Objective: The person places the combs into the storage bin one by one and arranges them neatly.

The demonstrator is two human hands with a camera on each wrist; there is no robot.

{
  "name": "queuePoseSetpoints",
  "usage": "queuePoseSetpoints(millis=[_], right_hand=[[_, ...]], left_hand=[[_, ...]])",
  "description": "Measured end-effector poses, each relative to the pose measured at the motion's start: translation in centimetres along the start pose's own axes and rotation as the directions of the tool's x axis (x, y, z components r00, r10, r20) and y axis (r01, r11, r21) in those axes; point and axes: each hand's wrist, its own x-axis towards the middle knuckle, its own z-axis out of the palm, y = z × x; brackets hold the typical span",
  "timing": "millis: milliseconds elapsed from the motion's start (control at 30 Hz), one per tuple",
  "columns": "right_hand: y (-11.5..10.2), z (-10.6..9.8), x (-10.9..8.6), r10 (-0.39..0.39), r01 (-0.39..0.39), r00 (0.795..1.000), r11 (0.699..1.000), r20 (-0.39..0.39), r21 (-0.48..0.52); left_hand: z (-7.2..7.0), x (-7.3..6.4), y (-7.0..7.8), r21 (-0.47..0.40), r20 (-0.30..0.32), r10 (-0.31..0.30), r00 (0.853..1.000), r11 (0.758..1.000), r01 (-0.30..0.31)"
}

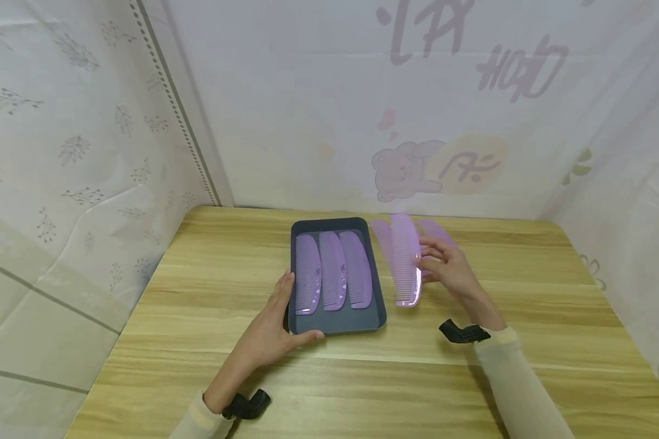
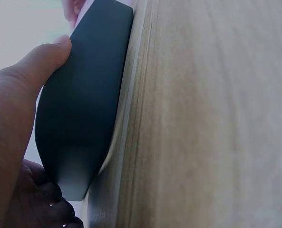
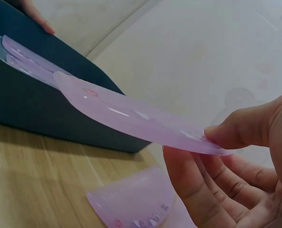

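Between thumb and fingers, my right hand (image 1: pixel 447 268) pinches a purple comb (image 1: pixel 405 262) by its curved back. The comb is raised above the table, right of a dark tray (image 1: pixel 337 324). In the right wrist view the comb (image 3: pixel 121 111) slants toward the tray, thumb on top and fingers below. Three purple combs lie side by side in the tray: left (image 1: pixel 307 274), middle (image 1: pixel 332 271) and right (image 1: pixel 356 268). My left hand (image 1: pixel 269 326) rests at the tray's near left corner, straight fingers along the left wall and thumb along the front wall.
Two more purple combs, one at the left (image 1: pixel 381 235) and one at the right (image 1: pixel 438 231), lie on the wooden table (image 1: pixel 362 390) behind the raised comb, partly hidden. Patterned cloth walls (image 1: pixel 307 122) enclose the table at the back and sides.
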Motion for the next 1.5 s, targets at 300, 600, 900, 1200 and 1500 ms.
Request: queuePoseSetpoints(millis=[300, 600, 900, 1200, 1500], right_hand=[[-0.3, 1.7, 0.7, 0.019, -0.018, 1.000, 1.000, 0.019, -0.013], [-0.7, 3.2, 1.1, 0.036, -0.035, 0.999, 0.999, 0.034, -0.021], [-1.4, 4.7, 1.7, 0.016, -0.016, 0.998, 1.000, 0.058, -0.008], [-1.9, 6.1, 2.1, 0.048, -0.048, 0.995, 0.999, 0.084, -0.002], [-2.3, 7.7, 2.6, 0.032, -0.033, 0.990, 0.999, 0.137, 0.002]], left_hand=[[0.0, 0.1, 0.0, 0.012, 0.003, 0.004, 1.000, 1.000, -0.004], [0.1, 0.1, 0.0, 0.004, 0.004, 0.008, 1.000, 1.000, -0.008], [0.1, 0.0, 0.2, -0.009, 0.006, 0.004, 1.000, 1.000, -0.004], [-0.1, 0.0, 0.4, -0.016, 0.005, 0.005, 1.000, 1.000, -0.005], [-0.1, 0.0, 0.4, -0.014, 0.010, -0.003, 1.000, 1.000, 0.003]])
